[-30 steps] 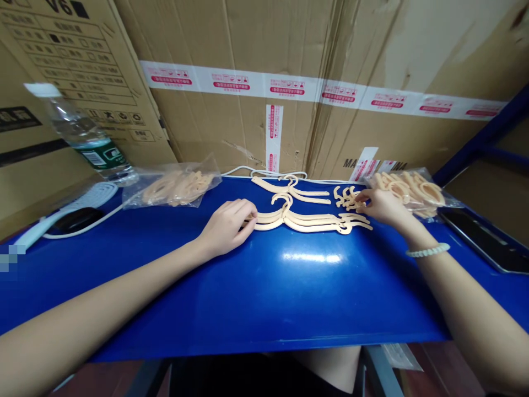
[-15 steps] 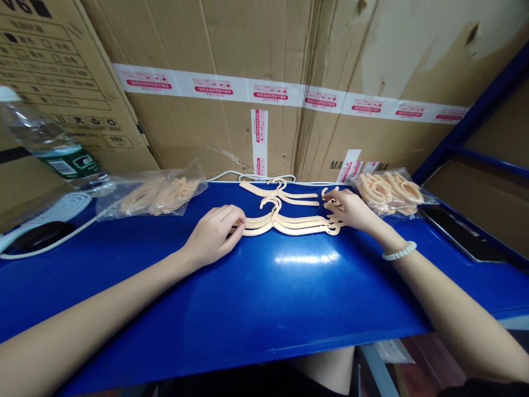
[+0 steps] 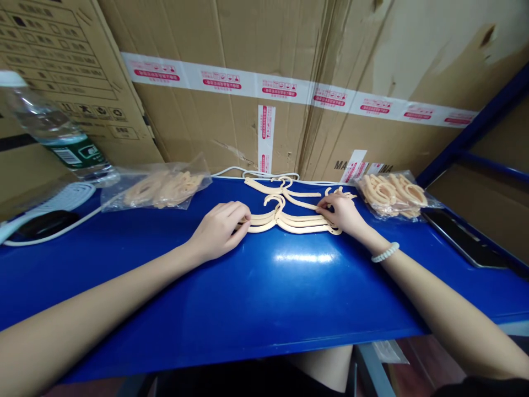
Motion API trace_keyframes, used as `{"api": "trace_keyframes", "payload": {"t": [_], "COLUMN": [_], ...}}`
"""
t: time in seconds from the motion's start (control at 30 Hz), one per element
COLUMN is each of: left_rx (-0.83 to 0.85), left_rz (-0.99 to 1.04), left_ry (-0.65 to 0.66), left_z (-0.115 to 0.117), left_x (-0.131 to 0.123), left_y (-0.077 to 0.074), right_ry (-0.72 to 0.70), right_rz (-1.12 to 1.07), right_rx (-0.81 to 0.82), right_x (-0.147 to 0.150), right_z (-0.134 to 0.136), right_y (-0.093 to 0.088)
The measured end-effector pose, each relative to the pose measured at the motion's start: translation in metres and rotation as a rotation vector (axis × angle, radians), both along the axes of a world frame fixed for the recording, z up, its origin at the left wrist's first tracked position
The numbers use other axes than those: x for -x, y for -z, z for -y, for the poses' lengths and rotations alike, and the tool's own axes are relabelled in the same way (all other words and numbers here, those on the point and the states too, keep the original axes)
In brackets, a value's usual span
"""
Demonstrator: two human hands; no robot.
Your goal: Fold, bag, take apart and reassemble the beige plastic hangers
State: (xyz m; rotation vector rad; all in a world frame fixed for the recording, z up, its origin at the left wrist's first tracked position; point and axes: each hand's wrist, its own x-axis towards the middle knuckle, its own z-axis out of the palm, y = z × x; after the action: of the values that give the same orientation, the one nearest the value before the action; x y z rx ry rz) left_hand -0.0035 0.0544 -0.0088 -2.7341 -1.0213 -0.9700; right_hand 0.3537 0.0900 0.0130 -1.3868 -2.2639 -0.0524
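Observation:
A stack of beige clothes hangers (image 3: 303, 225) lies on the blue table, hooks pointing away from me. My left hand (image 3: 223, 229) is closed in a pinch at the stack's left end, and its fingers hide that end. Behind the stack lies another beige hanger (image 3: 261, 188) with its arms spread unevenly. My right hand (image 3: 341, 212) is closed, thumb and fingertips together at the right tip of this back hanger's lower arm. Some small beige hooked pieces (image 3: 339, 191) show just behind my right hand, partly covered by it.
Clear bags of beige hanger parts lie left (image 3: 161, 190) and right (image 3: 392, 193). A phone (image 3: 465, 237) rests at the right, a water bottle (image 3: 70, 138) and a black object (image 3: 48, 225) at the left. A white cable (image 3: 235, 170) runs along the back by cardboard boxes (image 3: 231, 127).
My right hand has moved from the small hooked pieces toward the back hanger's right tip. That hanger's lower arm now slants more toward me. My left hand stays at the stack.

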Motion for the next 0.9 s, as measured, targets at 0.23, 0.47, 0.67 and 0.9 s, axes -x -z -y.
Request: {"api": "trace_keyframes", "payload": {"t": [0.23, 0.47, 0.67, 0.9], "left_rx": [0.002, -0.065, -0.294, -0.12], "left_rz": [0.007, 0.124, 0.32, 0.193], "left_ry": [-0.014, -0.042, -0.231, -0.058], "left_z": [0.001, 0.002, 0.008, 0.001], "left_x": [0.0, -0.001, -0.003, -0.002], "left_y": [-0.001, -0.003, -0.011, 0.002], "right_ry": [0.005, 0.009, -0.118, -0.322], "right_rz": [-0.293, -0.823, -0.859, -0.767], "right_rx": [0.045, 0.168, 0.262, 0.404], "right_x": [-0.005, -0.009, 0.009, 0.03], "right_z": [0.008, 0.014, 0.028, 0.042], "right_y": [-0.005, -0.024, -0.035, -0.036]}}
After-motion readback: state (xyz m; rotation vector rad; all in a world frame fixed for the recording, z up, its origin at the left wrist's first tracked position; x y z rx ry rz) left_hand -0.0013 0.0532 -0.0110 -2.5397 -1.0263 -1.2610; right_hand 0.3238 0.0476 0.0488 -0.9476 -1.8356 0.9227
